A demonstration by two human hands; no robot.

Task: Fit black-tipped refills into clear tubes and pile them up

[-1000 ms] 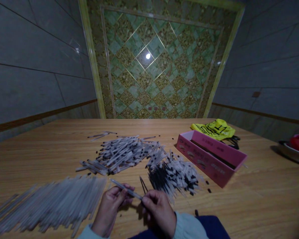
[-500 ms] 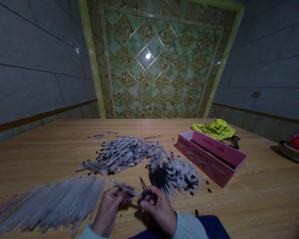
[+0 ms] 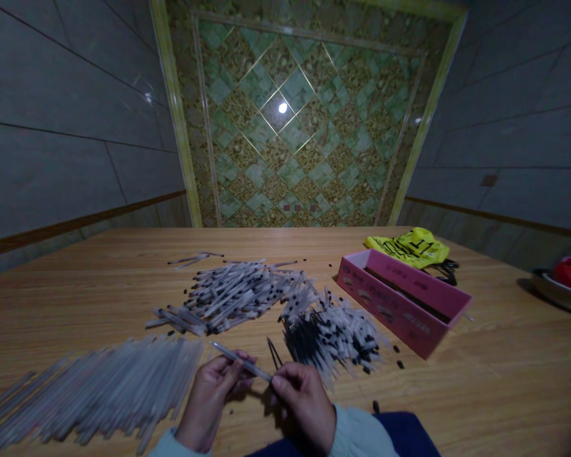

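Observation:
My left hand [image 3: 214,388] is closed around a clear pen barrel [image 3: 228,351], which slants down to the right in front of me. At its lower right end, the thumb and fingers of my right hand [image 3: 305,398] pinch together; whatever small part may be there is hidden by the fingertips. Just beyond my right hand lie thin dark sticks [image 3: 275,353]. A heap of white and black pen parts [image 3: 347,333] spreads behind that hand. To the left of my left hand, many clear tubes [image 3: 118,387] lie side by side.
Farther back is a pile of clear barrels with dark ends [image 3: 238,292]. An open pink box [image 3: 385,304] stands at the right, with a yellow bag [image 3: 409,247] behind it. Small black pieces [image 3: 400,364] are scattered about the wooden table [image 3: 495,381]. A metal dish [image 3: 559,295] sits far right.
My right hand's fingers have shifted slightly and now cover the dark spot seen at the barrel's right end. My left hand and the barrel stay in place.

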